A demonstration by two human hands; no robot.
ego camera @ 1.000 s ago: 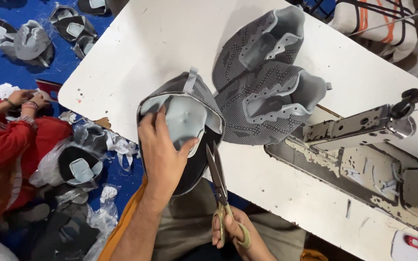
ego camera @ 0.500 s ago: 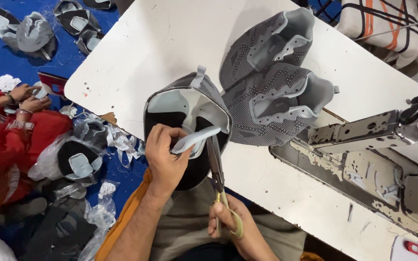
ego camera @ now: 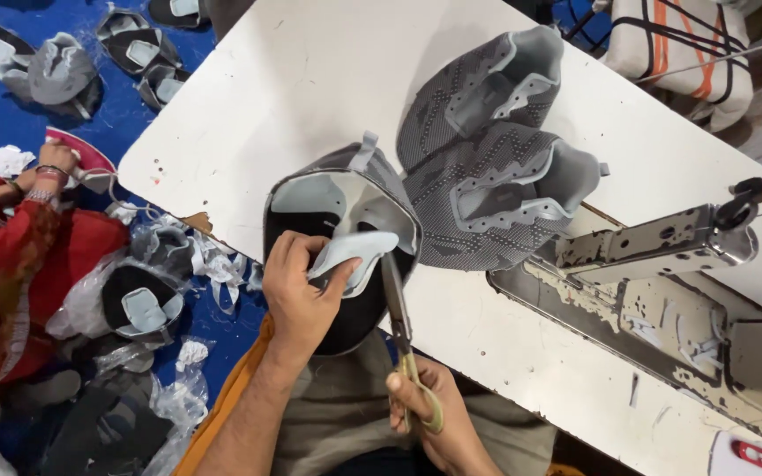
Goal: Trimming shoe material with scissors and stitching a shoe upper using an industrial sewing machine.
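Your left hand now pinches the pale grey lining flap of the shoe upper, thumb and fingers pressed together on it and lifting it off the dark inside; a second ago that hand lay flat over the piece. The upper sits at the near edge of the white worktop, partly overhanging toward your lap.

Your right hand is closed through the yellow-green loops of the scissors, below the near edge. The blades have come up since the earlier frames and now lie just beside the lifted flap, tips close to its right edge; whether they are parted, you cannot tell from here. Read this as the trimming cut being lined up, flap held taut for it.

Two more knitted grey uppers lie stacked behind, toward the middle of the worktop, touching the one in hand. The sewing machine bed lies along the right edge.

On the blue floor to your left, another person in red handles more pieces among plastic scraps.
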